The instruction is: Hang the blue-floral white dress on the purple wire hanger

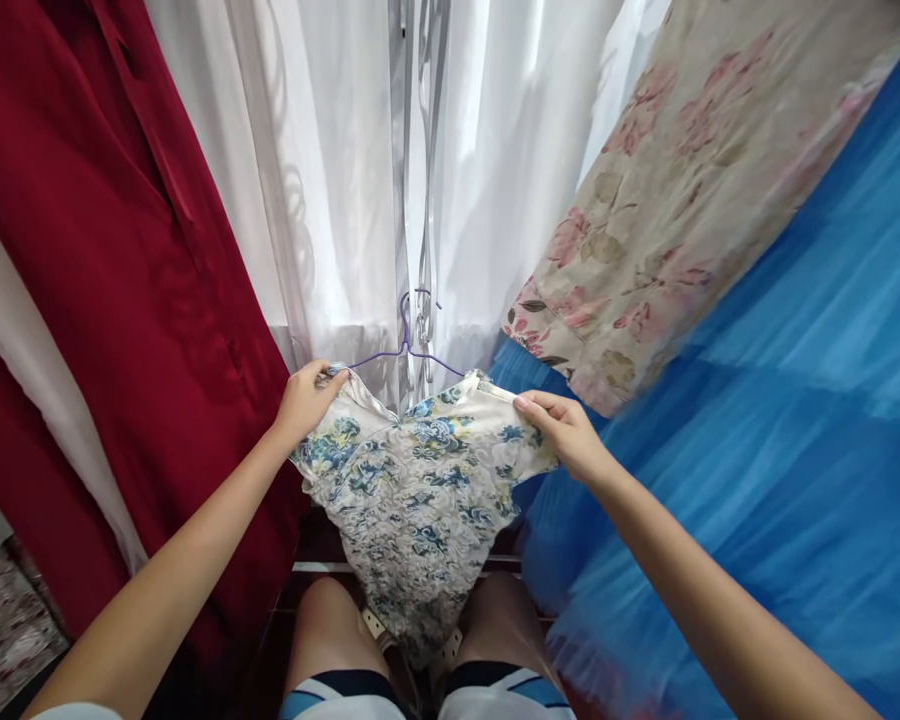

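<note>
A short-sleeved white blouse (420, 500) with blue, green and yellow flowers hangs in front of me, its lower end between my knees. A thin purple hanger (405, 347) sits inside its neckline, hook upward. My left hand (307, 400) pinches the shoulder on the left side. On the other side, my right hand (562, 425) grips the sleeve's upper edge between thumb and fingers. The cloth is spread between both hands. Whether the hook rests on anything behind it I cannot tell.
White curtain-like cloth (345, 180) with dangling ribbons (424, 150) hangs behind. Dark red fabric (120, 300) drapes on the left. To the right hang a beige floral garment (645, 220) and layered blue tulle (810, 400). Dark floor shows beneath the blouse.
</note>
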Tool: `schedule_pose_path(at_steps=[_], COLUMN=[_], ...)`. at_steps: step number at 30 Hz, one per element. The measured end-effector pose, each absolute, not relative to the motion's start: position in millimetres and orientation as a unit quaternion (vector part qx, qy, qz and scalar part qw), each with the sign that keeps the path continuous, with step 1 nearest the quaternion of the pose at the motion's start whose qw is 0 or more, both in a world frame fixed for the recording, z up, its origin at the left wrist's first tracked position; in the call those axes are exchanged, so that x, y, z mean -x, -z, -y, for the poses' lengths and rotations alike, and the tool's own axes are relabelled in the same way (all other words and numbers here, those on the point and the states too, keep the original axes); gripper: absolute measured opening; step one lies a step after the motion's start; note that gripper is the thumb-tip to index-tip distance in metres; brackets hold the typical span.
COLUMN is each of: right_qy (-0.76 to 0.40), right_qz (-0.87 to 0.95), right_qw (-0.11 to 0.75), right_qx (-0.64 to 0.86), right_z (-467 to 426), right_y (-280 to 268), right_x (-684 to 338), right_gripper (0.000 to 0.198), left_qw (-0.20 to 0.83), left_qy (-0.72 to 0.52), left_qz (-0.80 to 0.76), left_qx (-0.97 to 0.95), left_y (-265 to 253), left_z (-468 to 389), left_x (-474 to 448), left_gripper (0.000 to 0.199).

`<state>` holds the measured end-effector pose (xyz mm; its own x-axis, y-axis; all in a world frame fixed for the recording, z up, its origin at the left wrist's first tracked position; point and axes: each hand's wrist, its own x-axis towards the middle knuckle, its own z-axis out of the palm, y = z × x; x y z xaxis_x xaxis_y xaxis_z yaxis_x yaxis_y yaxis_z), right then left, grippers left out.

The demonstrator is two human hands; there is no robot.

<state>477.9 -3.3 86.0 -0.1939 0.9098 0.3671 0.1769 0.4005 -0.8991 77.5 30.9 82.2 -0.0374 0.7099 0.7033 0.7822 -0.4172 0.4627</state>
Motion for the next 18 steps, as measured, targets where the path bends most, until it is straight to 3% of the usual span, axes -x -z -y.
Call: schedule_pose_path(at_steps=[5, 8, 18], right_qy=[-0.372, -0.353, -0.324], right_qz=[0.612, 0.618, 0.761], right_qw=[0.56, 0.572, 0.475], right_qx=[0.417, 0.407, 0.3], right_z=[4, 10, 27], right_y=[-135, -157, -175], right_x=[-459, -441, -408], right_gripper=[0.035, 0.036, 0.04], left_qw=[-0.022, -0.032, -0.042], left_qy=[0.492, 0.515, 0.573], left_qz=[0.496, 0.513, 0.526], left_qx=[0.715, 0.686, 0.627], left_y=[-89, -78, -65], left_z=[-22, -29, -56], left_x=[-110, -116, -102], left_gripper=[0.041, 0.034, 0.03])
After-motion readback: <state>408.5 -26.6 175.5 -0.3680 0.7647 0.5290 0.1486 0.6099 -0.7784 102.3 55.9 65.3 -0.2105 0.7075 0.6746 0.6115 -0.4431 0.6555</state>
